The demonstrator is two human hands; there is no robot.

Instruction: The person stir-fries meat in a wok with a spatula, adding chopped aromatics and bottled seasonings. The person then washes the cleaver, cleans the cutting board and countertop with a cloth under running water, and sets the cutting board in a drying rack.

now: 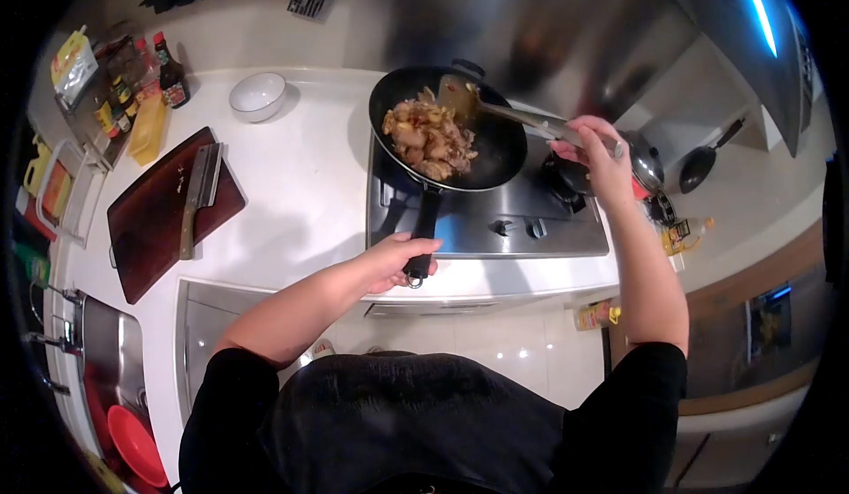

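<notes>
- One round black wok (502, 153) holding browned, glossy meat pieces (426, 140) sits on the stainless-steel stove (566, 236), just beyond the left grip.
- Left hand (400, 262), forearm angled inward, has its fingers curled around the wok's black handle (428, 215).
- Right hand (603, 160), arm stretched forward, pinches one long metal spatula (522, 118), blade at the meat's edge.
- Left of both grips: one wooden-handled cleaver (202, 189) on one reddish-brown board (150, 220); farther forward, one round white bowl (257, 98).
</notes>
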